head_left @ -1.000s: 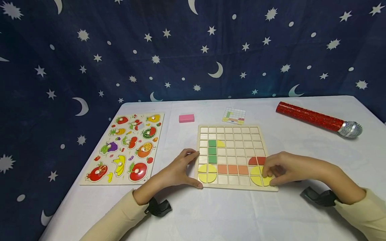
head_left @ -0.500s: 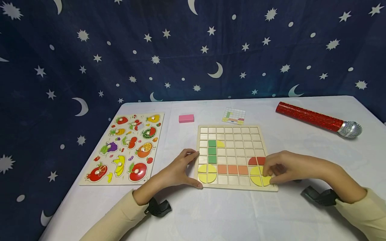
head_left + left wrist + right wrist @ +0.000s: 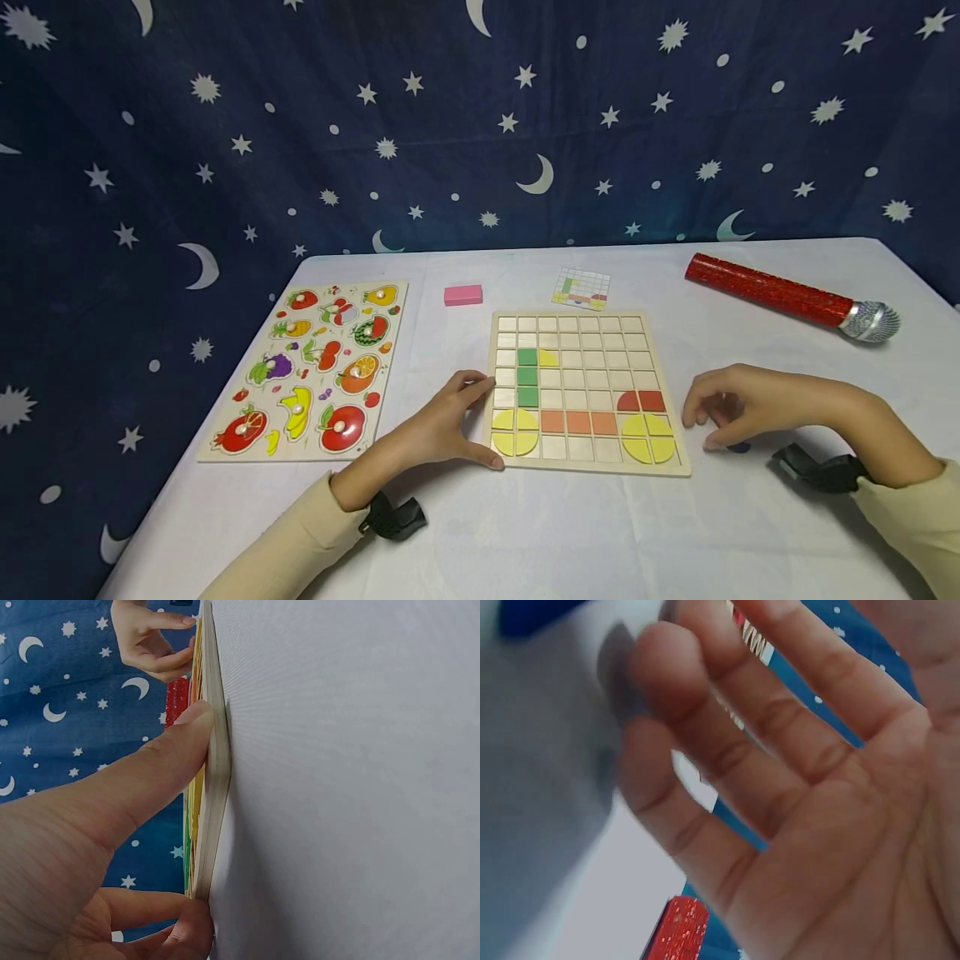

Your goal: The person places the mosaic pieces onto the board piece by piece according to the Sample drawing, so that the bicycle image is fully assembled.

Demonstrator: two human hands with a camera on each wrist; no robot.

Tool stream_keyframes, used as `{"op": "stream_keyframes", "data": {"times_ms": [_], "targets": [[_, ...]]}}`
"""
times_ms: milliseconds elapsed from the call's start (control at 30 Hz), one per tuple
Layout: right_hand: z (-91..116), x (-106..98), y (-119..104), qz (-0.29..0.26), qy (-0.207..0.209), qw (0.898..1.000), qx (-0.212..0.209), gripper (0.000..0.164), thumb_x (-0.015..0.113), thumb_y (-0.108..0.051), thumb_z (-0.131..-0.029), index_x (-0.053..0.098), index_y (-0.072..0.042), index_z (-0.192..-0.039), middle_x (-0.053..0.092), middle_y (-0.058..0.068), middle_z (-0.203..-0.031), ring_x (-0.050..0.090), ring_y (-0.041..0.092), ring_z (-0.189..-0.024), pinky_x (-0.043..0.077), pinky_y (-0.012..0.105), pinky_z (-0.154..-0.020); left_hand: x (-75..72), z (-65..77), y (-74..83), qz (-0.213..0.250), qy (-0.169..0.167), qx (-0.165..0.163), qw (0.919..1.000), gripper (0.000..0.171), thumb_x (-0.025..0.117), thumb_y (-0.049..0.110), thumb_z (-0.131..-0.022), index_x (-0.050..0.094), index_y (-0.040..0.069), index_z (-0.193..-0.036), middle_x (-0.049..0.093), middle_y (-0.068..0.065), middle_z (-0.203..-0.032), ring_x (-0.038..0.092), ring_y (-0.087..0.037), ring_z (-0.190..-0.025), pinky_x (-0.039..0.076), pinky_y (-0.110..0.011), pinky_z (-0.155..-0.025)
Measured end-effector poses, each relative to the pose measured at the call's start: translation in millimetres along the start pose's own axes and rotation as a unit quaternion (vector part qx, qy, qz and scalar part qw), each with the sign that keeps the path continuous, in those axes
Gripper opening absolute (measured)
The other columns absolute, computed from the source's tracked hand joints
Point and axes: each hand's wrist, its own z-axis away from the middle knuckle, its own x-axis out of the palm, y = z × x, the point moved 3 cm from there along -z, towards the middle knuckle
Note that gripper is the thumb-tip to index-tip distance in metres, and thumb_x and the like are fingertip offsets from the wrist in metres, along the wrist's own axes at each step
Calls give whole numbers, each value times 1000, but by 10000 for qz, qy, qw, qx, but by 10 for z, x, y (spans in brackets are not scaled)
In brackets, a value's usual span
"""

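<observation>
A wooden grid board (image 3: pixel 585 450) lies flat on the table. My left hand (image 3: pixel 453 421) holds its near left corner, thumb on the front edge and curled fingers at the left side. In the left wrist view the thumb (image 3: pixel 161 772) presses the board's edge (image 3: pixel 217 761). On the board are green squares (image 3: pixel 528 376), orange squares (image 3: pixel 578 422), red pieces (image 3: pixel 651 402) and yellow quarter circles (image 3: pixel 648 438). My right hand (image 3: pixel 750 408) hovers right of the board, fingers loosely bent, apparently holding nothing. A dark blue piece (image 3: pixel 738 447) lies beneath it, partly hidden.
A fruit peg puzzle (image 3: pixel 315 442) lies to the left. Behind the board are a pink block (image 3: pixel 463 295) and a small pattern card (image 3: pixel 582 288). A red glittery toy microphone (image 3: pixel 780 292) lies at the back right.
My right hand has left the yellow quarter circles at the board's near right corner and moved right, over the table. My left hand stays at its corner.
</observation>
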Motion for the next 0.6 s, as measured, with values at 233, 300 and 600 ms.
{"op": "stream_keyframes", "data": {"times_ms": [233, 300, 600], "targets": [[87, -40, 100, -96, -199, 9997, 36, 28, 81, -17, -76, 68, -15, -101, 60, -7, -83, 53, 10, -69, 44, 23, -57, 0, -5, -2, 17, -17, 16, 10000, 105, 93, 25, -63, 37, -8, -145, 36, -18, -143, 44, -28, -128, 36, -44, -109], [105, -50, 108, -115, -258, 9996, 21, 30, 81, -16, -75, 68, -16, -103, 60, -6, -84, 54, 10, -70, 44, 23, -57, 0, -4, 0, 24, -21, 13, 10000, 105, 93, 25, -63, 37, -8, -145, 36, -18, -143, 44, -28, -128, 36, -44, -109], [125, -74, 143, -273, -374, 9986, -242, 29, 79, -14, -78, 68, -17, -105, 60, -3, -82, 55, 11, -73, 43, 24, -58, -1, 3, 3, -58, -11, 56, 10000, 104, 93, 24, -63, 38, -9, -145, 37, -19, -142, 43, -29, -129, 35, -45, -109]]}}
